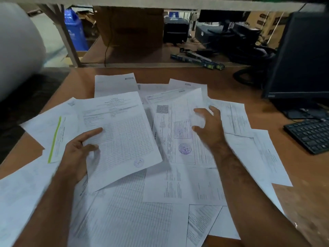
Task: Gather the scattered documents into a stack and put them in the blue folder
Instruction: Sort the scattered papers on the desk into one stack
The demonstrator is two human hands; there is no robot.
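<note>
White printed paper documents (135,220) lie scattered and overlapping across the brown wooden table (302,175). The left hand (80,150) pinches a gridded sheet with a round stamp (122,132), lifted above the pile. The right hand (208,125), fingers spread and relaxed, rests on a stamped invoice sheet (179,138). A black keyboard (309,134) sits right.

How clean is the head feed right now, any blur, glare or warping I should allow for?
Head view: right hand motion-smeared over the papers; left hand sharper, gripping the gridded sheet; wide-angle bending at the edges; dim background shelf, no glare on the table.
</note>
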